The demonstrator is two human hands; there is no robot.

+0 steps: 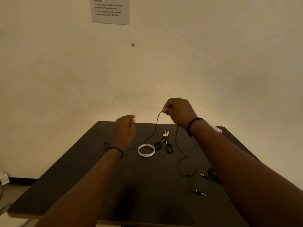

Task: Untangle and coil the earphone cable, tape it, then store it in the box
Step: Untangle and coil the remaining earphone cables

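We see dark table (98, 169): matt, smooth top, looks laminate. Earphone cable (155, 126): thin black cord, matt, rubbery look; plug tips (200, 193) glint like metal. Tape roll (146, 150): whitish, slightly glossy plastic film. Scissors (164, 142): bare metal blades, shiny; black glossy plastic handles. Wall (213, 63): cream paint, matt, faintly uneven. Paper sheet (110, 10) on wall: plain white, matt, printed black. We note black cord-like bands on both wrists.
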